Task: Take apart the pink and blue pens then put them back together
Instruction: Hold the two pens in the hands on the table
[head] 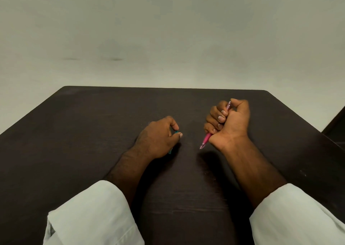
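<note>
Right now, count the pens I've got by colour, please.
Pink pen: 1, held in the right hand
Blue pen: 1, mostly hidden in the left hand
Total: 2 pens

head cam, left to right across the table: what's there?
left sleeve → left hand → blue pen, mostly hidden in that hand's grip → pink pen, tip pointing down-left → right hand closed around it → right sleeve. All over the dark table.
</note>
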